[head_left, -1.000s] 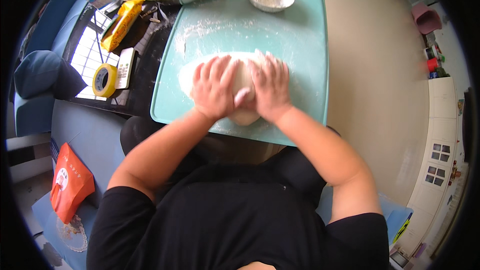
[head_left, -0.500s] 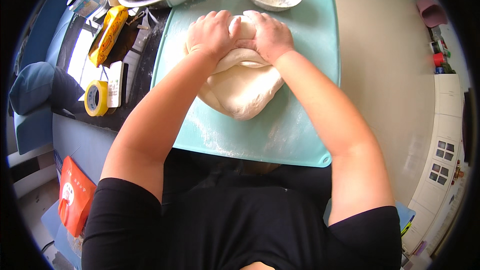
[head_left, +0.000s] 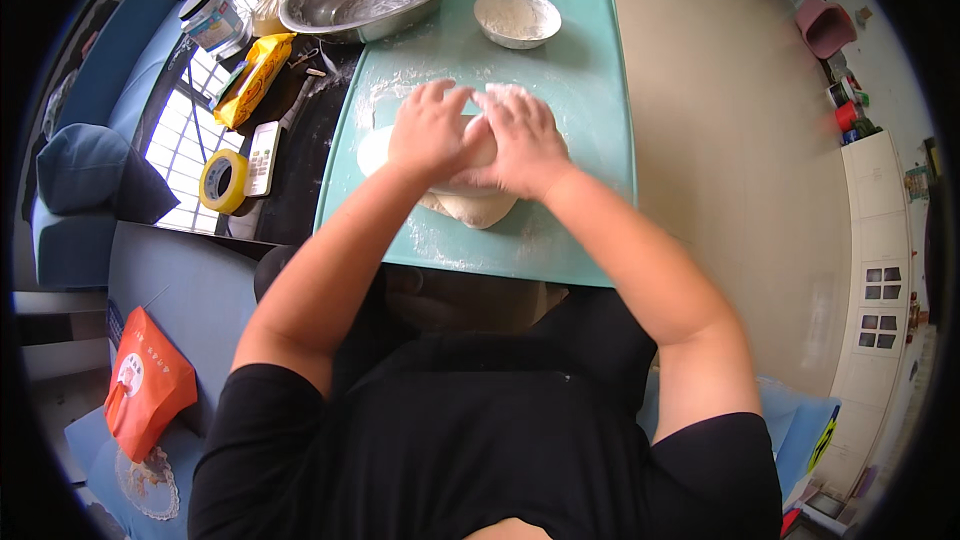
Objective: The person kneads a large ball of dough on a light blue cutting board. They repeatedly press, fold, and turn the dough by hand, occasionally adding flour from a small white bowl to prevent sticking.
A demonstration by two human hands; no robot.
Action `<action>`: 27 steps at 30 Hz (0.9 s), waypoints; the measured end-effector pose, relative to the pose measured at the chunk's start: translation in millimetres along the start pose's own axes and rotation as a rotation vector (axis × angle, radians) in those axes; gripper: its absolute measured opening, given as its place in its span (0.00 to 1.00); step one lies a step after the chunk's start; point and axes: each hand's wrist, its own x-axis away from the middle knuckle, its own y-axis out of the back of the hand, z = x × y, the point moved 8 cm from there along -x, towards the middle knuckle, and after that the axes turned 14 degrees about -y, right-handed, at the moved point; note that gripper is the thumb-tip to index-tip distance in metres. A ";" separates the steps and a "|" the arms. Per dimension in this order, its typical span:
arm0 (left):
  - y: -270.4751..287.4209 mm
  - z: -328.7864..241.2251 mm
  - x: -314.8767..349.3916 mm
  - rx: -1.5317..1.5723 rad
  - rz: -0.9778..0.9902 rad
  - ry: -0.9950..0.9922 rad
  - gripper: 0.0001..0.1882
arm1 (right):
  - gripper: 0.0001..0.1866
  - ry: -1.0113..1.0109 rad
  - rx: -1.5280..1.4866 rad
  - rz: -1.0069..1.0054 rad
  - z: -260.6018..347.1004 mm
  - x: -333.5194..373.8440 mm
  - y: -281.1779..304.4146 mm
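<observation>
A lump of white dough (head_left: 476, 210) lies on a flour-dusted green mat (head_left: 588, 90). My left hand (head_left: 432, 132) rests over its left part, fingers stretched forward and slightly apart. Beside it, my right hand (head_left: 528, 144) lies over the right part with its fingers extended too. The thumbs and inner edges of both hands come close together over the middle. Much of the dough is hidden beneath my palms; bits show at the left, between the thumbs and at the near side.
Beyond the dough stand a small metal bowl (head_left: 516, 42) of flour and a floury steel basin (head_left: 350, 34). On the dark table at left lie a yellow packet (head_left: 258, 75), yellow tape (head_left: 223, 182) and a white remote (head_left: 262, 158). An orange bag (head_left: 150, 380) sits lower left.
My hands have drawn closer together and nearer to me over the dough. The dough was folded with its near part spread out; less of it shows now. The whole view has shifted.
</observation>
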 end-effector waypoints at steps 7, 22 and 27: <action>7.6 -54.5 57.4 -0.098 -0.119 -0.065 0.29 | 0.38 0.146 -0.124 -0.347 6.1 65.9 0.6; -48.5 40.6 -29.2 -0.099 -0.060 0.080 0.20 | 0.42 0.077 -0.082 -0.126 -38.3 -62.0 -46.8; -69.1 68.2 -53.3 -0.114 0.084 0.209 0.18 | 0.45 -0.051 -0.095 -0.009 -55.6 -93.4 -56.1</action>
